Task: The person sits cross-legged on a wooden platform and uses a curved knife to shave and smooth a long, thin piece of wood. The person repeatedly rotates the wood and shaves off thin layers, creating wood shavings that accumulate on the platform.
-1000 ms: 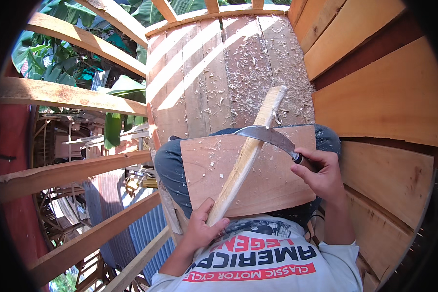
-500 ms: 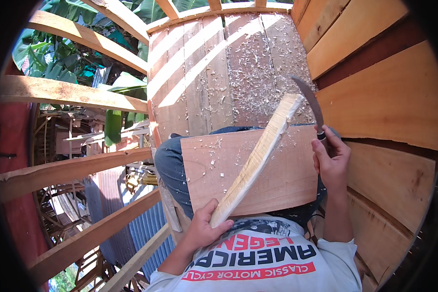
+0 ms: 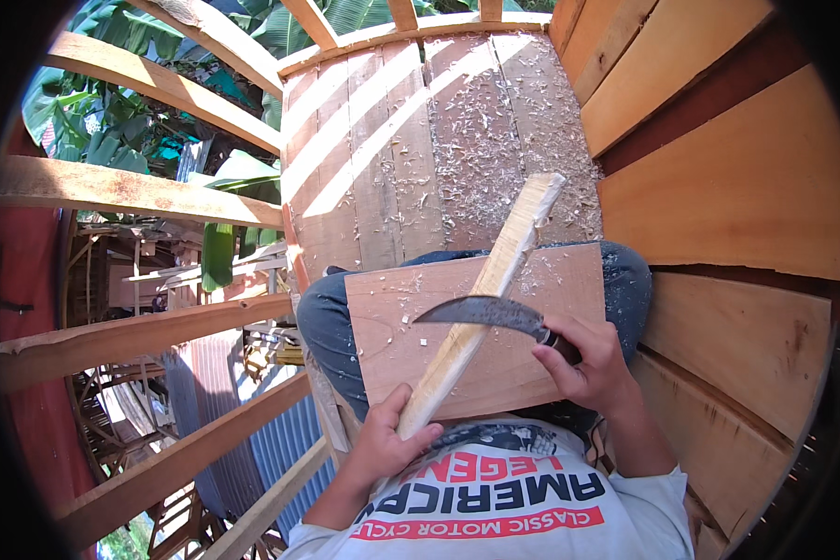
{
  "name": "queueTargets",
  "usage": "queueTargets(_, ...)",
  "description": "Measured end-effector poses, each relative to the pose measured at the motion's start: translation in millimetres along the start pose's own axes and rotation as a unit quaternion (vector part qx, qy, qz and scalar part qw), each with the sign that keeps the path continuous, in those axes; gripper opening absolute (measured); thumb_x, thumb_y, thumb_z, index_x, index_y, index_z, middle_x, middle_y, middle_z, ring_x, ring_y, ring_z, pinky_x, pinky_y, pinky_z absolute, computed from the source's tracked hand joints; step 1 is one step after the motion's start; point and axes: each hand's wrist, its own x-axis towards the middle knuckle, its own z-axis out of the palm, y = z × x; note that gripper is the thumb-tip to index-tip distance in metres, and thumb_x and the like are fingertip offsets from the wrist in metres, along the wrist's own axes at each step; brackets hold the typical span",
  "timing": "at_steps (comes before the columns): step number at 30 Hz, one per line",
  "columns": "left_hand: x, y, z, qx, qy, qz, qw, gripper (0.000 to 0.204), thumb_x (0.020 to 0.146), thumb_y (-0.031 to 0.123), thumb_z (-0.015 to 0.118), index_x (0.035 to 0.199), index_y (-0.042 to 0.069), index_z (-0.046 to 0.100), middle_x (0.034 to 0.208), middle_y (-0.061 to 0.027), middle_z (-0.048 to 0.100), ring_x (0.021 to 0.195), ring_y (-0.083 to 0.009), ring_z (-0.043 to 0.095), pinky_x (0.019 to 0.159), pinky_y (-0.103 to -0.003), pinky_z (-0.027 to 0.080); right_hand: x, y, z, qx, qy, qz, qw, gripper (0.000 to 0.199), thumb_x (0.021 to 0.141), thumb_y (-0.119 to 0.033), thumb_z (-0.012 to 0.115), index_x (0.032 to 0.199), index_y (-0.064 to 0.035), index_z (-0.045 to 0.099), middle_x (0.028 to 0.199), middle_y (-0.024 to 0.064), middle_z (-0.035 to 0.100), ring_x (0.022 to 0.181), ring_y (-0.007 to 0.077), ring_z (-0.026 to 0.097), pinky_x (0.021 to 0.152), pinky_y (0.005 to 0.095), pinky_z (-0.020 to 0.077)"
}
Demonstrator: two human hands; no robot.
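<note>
My left hand point(image 3: 394, 439) is closed round the near end of a long pale strip of wood point(image 3: 511, 245), which slants away to the upper right with its far end past my lap. In my right hand point(image 3: 593, 362) is a curved knife point(image 3: 495, 312), gripped by its dark handle. The blade lies across the middle of the strip, its tip pointing left; whether it touches the wood I cannot tell. Beneath both, a flat wooden board point(image 3: 383, 308) rests across my thighs, with a few small chips on it.
Wood shavings point(image 3: 481, 131) litter the plank floor point(image 3: 373, 187) ahead. Orange-brown plank walling point(image 3: 728, 177) rises close on my right. To the left runs an open railing of wooden bars point(image 3: 149, 191), with leaves, corrugated sheets point(image 3: 205, 401) and timber beyond it.
My right hand has brought the knife down and to the left, from beside the strip's far end to across its middle. The strip's far end has shifted slightly left; my left hand keeps its hold.
</note>
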Motion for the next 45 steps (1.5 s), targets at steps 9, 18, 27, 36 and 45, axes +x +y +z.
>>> queueTargets(9,-5.3,14.2,5.0,0.006,0.015,-0.029,0.999,0.031,0.079,0.023,0.072,0.089,0.002,0.051,0.064,-0.0030,0.052,0.059,-0.0081,0.048,0.053,-0.026,0.040,8.0,10.5,2.5,-0.099,0.032,0.047,0.993,0.019,0.085,-0.019,0.065,0.093,-0.0022,0.060,0.063,0.0130,0.058,0.053,0.0312,0.059,0.048,0.0359,0.0458)
queueTargets(18,-5.9,-1.9,6.9,0.005,0.009,-0.029,1.000,0.031,0.080,0.024,0.071,0.088,0.002,0.050,0.064,-0.0041,0.052,0.059,-0.0081,0.048,0.052,-0.026,0.040,7.9,17.0,15.3,-0.077,0.010,0.038,0.996,0.020,0.088,-0.023,0.063,0.090,-0.0033,0.060,0.065,0.0124,0.058,0.055,0.0291,0.060,0.048,0.0362,0.0447)
queueTargets(27,-4.3,-2.6,5.3,0.001,0.007,-0.046,0.999,0.034,0.080,0.025,0.071,0.093,0.001,0.051,0.068,-0.0087,0.054,0.065,-0.0120,0.051,0.059,-0.028,0.043,5.7,0.8,24.5,-0.117,-0.030,-0.020,0.992,0.024,0.087,-0.028,0.065,0.085,-0.0048,0.060,0.065,0.0140,0.058,0.057,0.0318,0.060,0.050,0.0377,0.0454)
queueTargets(36,-5.5,-15.7,5.2,-0.062,-0.027,-0.071,0.995,0.033,0.080,0.025,0.070,0.094,0.002,0.051,0.068,-0.0055,0.053,0.063,-0.0099,0.050,0.056,-0.026,0.041,16.7,5.3,16.0,-0.194,-0.001,-0.031,0.980,0.028,0.087,-0.032,0.065,0.080,-0.0054,0.058,0.060,0.0124,0.056,0.051,0.0303,0.058,0.046,0.0372,0.0441)
queueTargets(45,-0.5,7.8,2.0,-0.017,-0.013,-0.046,0.999,0.031,0.081,0.024,0.069,0.090,0.003,0.049,0.067,-0.0040,0.050,0.058,-0.0077,0.048,0.052,-0.026,0.040,37.9,20.5,5.7,-0.126,0.063,0.168,0.976,0.027,0.085,-0.031,0.067,0.078,-0.0066,0.059,0.059,0.0094,0.055,0.050,0.0273,0.058,0.047,0.0363,0.0435)
